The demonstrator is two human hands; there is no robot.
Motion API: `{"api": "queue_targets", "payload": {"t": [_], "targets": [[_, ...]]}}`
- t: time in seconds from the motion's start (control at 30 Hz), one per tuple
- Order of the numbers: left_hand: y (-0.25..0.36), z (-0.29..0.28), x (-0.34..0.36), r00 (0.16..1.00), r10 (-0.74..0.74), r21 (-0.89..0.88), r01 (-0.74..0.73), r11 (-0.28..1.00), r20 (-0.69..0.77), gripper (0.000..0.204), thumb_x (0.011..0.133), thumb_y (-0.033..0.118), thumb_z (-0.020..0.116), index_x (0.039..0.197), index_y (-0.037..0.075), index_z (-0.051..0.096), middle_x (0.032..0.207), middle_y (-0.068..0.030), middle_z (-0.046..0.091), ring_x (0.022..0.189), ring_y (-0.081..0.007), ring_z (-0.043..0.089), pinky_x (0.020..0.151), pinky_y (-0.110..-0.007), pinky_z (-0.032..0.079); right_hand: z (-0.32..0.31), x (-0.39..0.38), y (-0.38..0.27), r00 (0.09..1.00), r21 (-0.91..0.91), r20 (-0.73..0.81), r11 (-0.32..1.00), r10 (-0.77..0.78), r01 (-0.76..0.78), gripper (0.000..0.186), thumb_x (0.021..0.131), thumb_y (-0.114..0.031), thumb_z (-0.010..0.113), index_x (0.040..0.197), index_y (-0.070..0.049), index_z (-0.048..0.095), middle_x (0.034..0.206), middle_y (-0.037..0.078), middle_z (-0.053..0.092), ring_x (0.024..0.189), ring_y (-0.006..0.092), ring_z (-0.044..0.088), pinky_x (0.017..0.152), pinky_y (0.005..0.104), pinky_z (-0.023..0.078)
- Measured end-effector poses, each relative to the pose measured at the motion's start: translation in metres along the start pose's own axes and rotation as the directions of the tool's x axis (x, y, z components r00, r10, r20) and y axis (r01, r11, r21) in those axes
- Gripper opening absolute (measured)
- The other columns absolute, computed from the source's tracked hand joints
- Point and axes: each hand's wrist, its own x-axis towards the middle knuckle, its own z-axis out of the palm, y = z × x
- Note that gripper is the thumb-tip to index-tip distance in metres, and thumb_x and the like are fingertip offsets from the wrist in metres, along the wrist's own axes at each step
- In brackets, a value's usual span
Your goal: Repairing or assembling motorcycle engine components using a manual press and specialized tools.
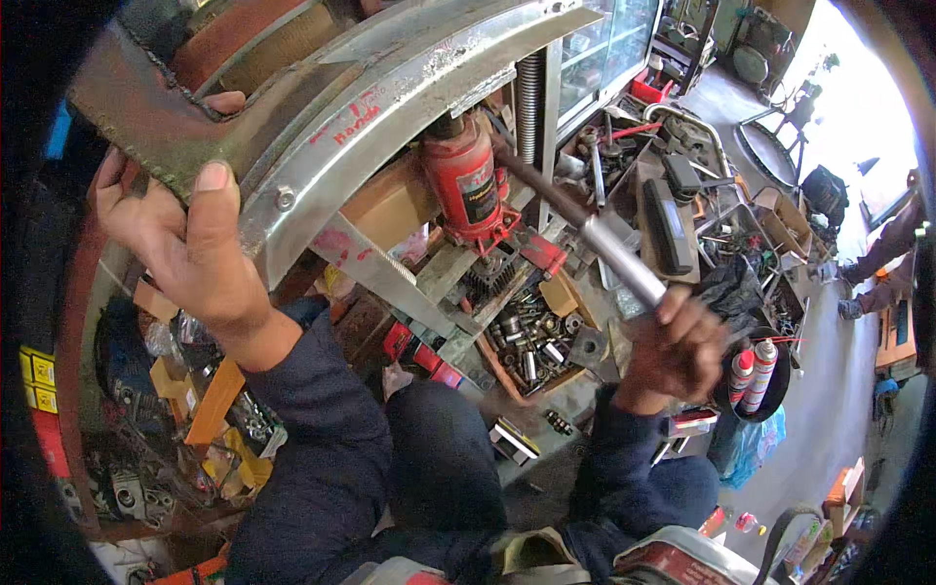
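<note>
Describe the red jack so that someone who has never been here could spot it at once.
Find the big curved metal beam arching across the upper part of the picture. Below it stands the jack, beside a long bar gripped by the right hand. Its stout, red, bottle-shaped body with a dark label sets it apart from the grey strut nearby.

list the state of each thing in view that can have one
Red bottle jack, upright beneath the metal beam
Steel lever bar, slanted, held in the right grip
Dark metal plate, edge held by the left grip
Socket box, open, filled
Spray cans, standing in a black container
Blue plastic bag, crumpled
</note>
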Motion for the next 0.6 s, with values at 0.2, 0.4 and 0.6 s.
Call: {"api": "queue_targets", "payload": {"t": [0.2, 0.4, 0.6], "targets": [[0.004, -0.005, -0.001, 0.997, -0.072, 0.105, 0.068, 0.992, 0.035, 0.054, 0.084, 0.01, 0.053, 0.126, -0.002, 0.021, 0.114, -0.026, 0.057, 0.11, -0.0234, 0.052, 0.105, -0.037, 0.031, 0.025, 0.055, 0.01, 0.992, -0.039, -0.122, 0.999, 0.023, -0.028, 0.016, 0.085, -0.018, 0.054, 0.073, -0.01, 0.049, 0.061, 0.003, 0.047, 0.06, 0.0212, 0.05, 0.071, 0.0336, 0.043], [0.001, 0.0, 0.0, 0.998, -0.064, -0.089, 0.062, 0.994, -0.01, 0.05, 0.084, 0.003, 0.052, 0.123, -0.002, 0.02, 0.114, -0.025, 0.058, 0.112, -0.0224, 0.052, 0.106, -0.036, 0.029, 0.026, 0.087, 0.033, 0.943, -0.495, 0.212, 0.804, -0.256, 0.329, 0.016, 0.087, -0.021, 0.055, 0.076, -0.01, 0.054, 0.069, 0.003, 0.054, 0.073, 0.0243, 0.056, 0.075, 0.041, 0.046], [-0.004, -0.005, -0.004, 1.0, -0.021, -0.116, 0.018, 0.993, -0.022, 0.05, 0.085, 0.002, 0.053, 0.123, -0.002, 0.021, 0.114, -0.0227, 0.059, 0.112, -0.0213, 0.051, 0.106, -0.035, 0.028, -0.017, -0.065, 0.007, 0.827, -0.089, -0.561, 0.991, 0.032, -0.098, 0.033, 0.088, -0.025, 0.051, 0.06, -0.01, 0.04, 0.054, 0.001, 0.037, 0.059, 0.0169, 0.046, 0.088, 0.0414, 0.044]]}}
